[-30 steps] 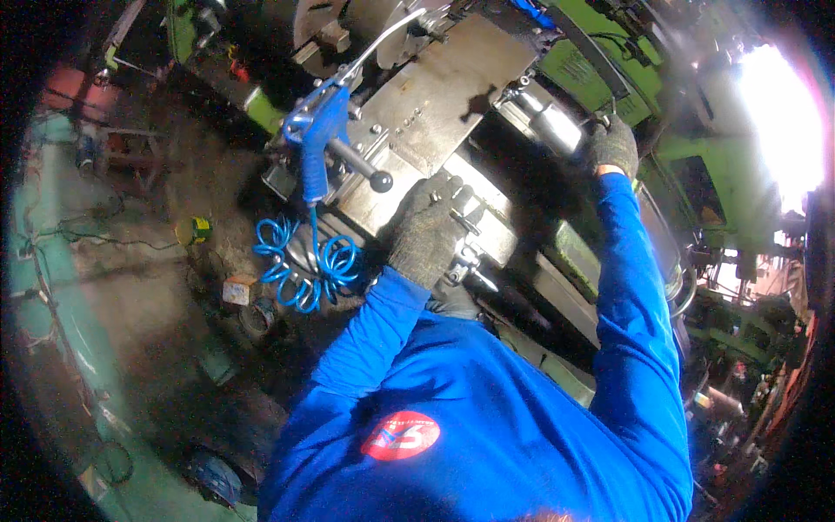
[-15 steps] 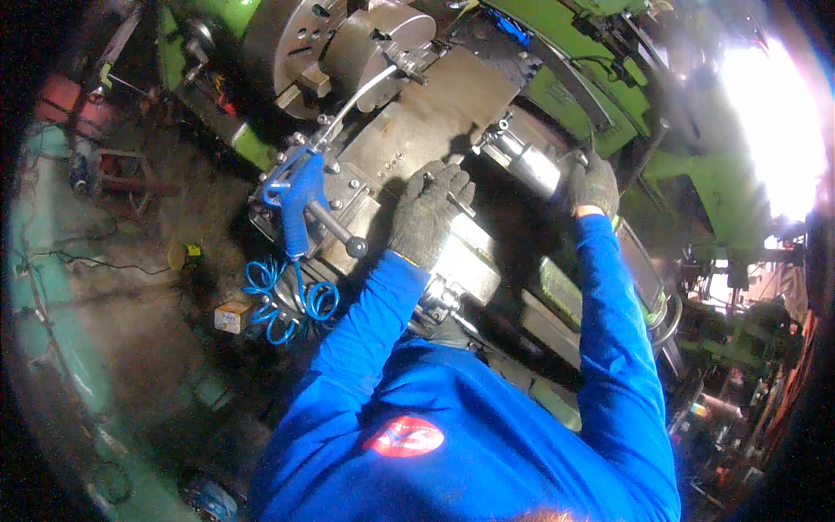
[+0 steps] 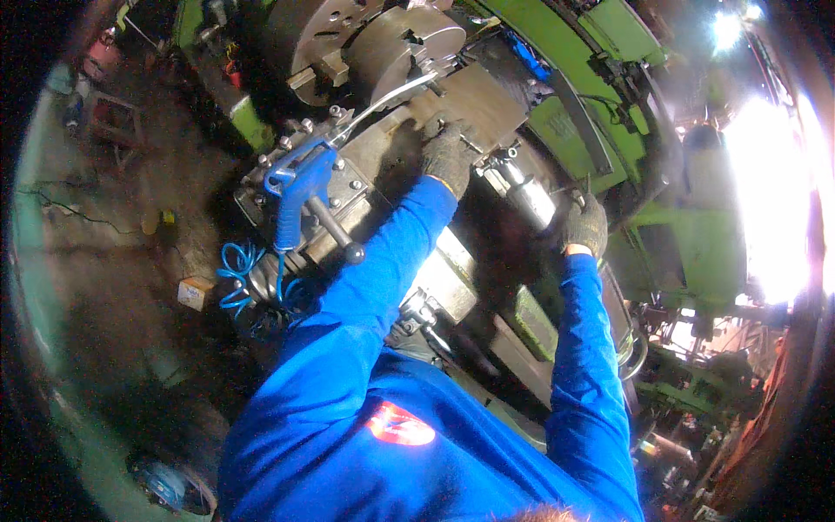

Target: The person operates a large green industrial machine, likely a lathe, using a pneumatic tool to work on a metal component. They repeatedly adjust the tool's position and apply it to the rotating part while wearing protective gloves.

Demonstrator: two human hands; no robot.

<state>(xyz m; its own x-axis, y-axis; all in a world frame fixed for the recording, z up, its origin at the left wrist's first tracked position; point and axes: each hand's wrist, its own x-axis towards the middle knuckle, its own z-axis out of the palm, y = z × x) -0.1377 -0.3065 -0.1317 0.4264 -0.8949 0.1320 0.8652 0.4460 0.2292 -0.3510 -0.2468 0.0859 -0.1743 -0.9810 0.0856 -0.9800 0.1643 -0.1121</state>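
Observation:
My left hand (image 3: pixel 448 157), in a dark knit glove, is over the flat metal plate (image 3: pixel 483 97) of a lathe-like machine. Its fingers are closed around a thin metal rod (image 3: pixel 472 144) whose end sticks out to the right. On the right, my gloved right hand (image 3: pixel 585 224) is closed with its fingers up, beside a shiny metal cylinder (image 3: pixel 531 200). Something small and thin shows at those fingertips, too unclear to name. A blue air blow gun (image 3: pixel 304 187) hangs left of my left forearm, by a ball-ended lever (image 3: pixel 353 253).
A large round chuck (image 3: pixel 404 43) stands at the far side. Green machine housings (image 3: pixel 696 244) rise to the right. Coiled blue hose (image 3: pixel 239 270) hangs at the left, near a small box (image 3: pixel 195 293). Bolted blocks (image 3: pixel 348 178) sit beneath the blow gun.
My left hand has moved away from me, farther over the plate, carrying the thin rod. My right hand remains near the cylinder's end, and the whole view has shifted slightly.

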